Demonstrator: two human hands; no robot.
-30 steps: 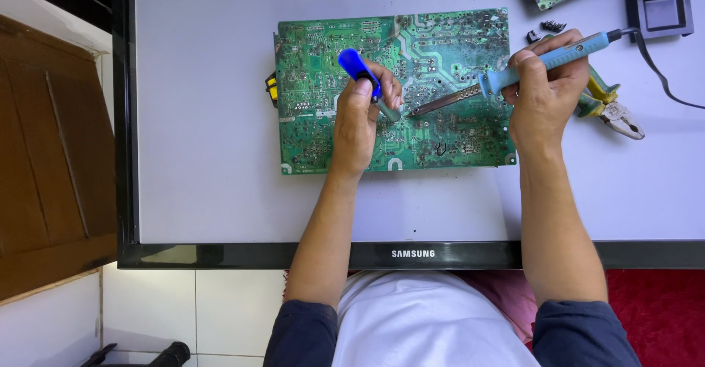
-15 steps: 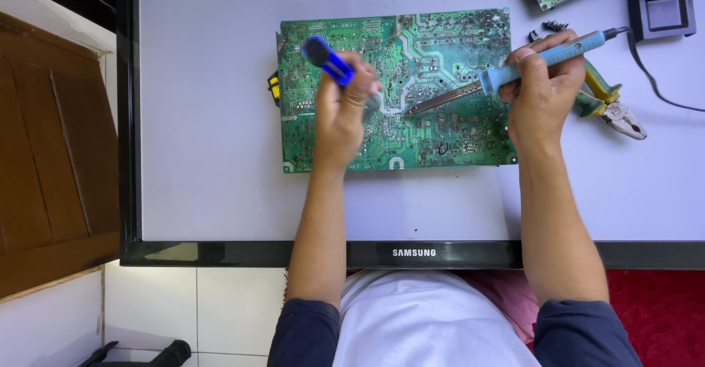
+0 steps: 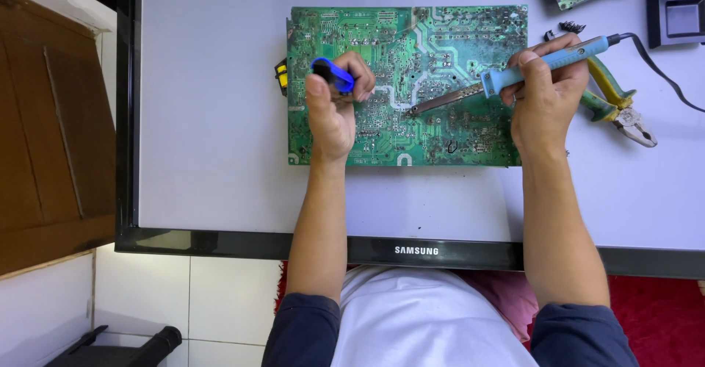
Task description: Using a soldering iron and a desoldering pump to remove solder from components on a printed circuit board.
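soldering iron (image 3: 514, 73) tip mid-board (image 3: 440, 36), margins bare

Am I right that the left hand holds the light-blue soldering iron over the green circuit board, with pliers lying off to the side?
Not quite: the head view shows the right hand holding the soldering iron; the left hand holds a dark-blue tool. The circuit board and pliers are as described.

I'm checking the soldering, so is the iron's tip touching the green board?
Touching. In the head view the soldering iron, held in the right hand, slants down to the board, and its tip meets the surface with no gap visible.
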